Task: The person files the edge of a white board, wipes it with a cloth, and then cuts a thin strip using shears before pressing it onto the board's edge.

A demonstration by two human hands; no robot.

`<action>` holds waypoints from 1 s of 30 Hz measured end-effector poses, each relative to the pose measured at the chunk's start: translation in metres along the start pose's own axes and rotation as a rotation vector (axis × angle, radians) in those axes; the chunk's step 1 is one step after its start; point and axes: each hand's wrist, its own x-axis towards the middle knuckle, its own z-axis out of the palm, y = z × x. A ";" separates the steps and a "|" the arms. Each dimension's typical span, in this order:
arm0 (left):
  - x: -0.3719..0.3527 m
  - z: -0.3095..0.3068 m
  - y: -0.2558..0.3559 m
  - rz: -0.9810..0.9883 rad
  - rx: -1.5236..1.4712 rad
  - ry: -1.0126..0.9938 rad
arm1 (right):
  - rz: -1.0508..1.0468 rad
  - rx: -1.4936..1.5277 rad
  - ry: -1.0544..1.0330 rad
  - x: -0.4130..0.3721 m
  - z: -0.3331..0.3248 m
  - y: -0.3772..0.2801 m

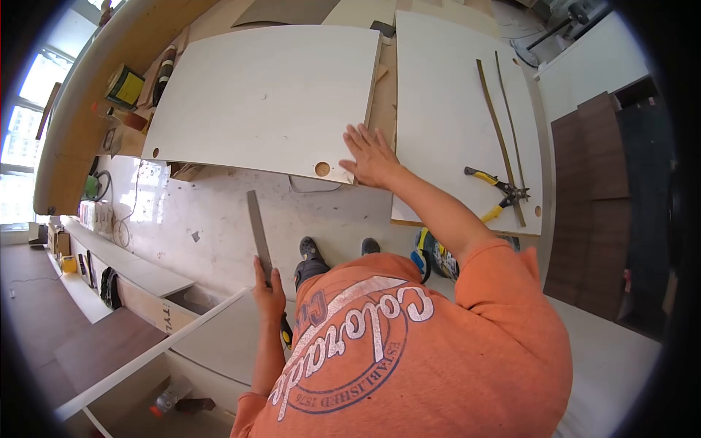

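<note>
Head view: the right hand (372, 157) lies flat, fingers spread apart, on the near corner of the white panel (263, 95), just beside a round hole (322, 168). That corner seems to overhang the desk (387, 87), so a heavy press could tip or slide the panel. The left hand (270, 292) has its fingers clamped on a flat file (258, 226), held low over the floor (219, 219) with the blade pointing toward the panel's edge. A slip could score the pale face or catch the right hand. The panel looks smooth, matt and thin. Yellow-handled snips (496, 193) rest on a second panel (453, 109), well apart.
</note>
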 end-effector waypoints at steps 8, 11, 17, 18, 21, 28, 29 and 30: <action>0.039 -0.034 0.003 0.050 -0.116 -0.031 | 0.009 0.118 0.184 -0.088 0.021 -0.034; 0.060 -0.054 0.003 0.079 -0.077 -0.115 | 0.093 0.252 0.368 -0.088 0.017 -0.045; 0.096 -0.071 -0.022 0.214 -0.103 -0.125 | 0.048 0.133 0.589 -0.069 0.030 -0.056; 0.101 -0.075 -0.027 0.212 -0.119 -0.128 | 0.049 0.116 0.606 -0.069 0.028 -0.060; 0.109 -0.090 -0.032 0.145 -0.121 -0.166 | 0.058 0.134 0.551 -0.067 0.023 -0.084; 0.126 -0.088 -0.107 0.264 -0.259 0.038 | 0.196 0.050 0.395 -0.024 0.025 -0.118; 0.124 -0.093 -0.105 0.226 -0.280 0.040 | 0.263 -0.011 0.316 -0.015 0.028 -0.116; 0.121 -0.109 -0.096 0.066 -0.281 -0.055 | 0.288 -0.016 0.245 -0.008 0.027 -0.120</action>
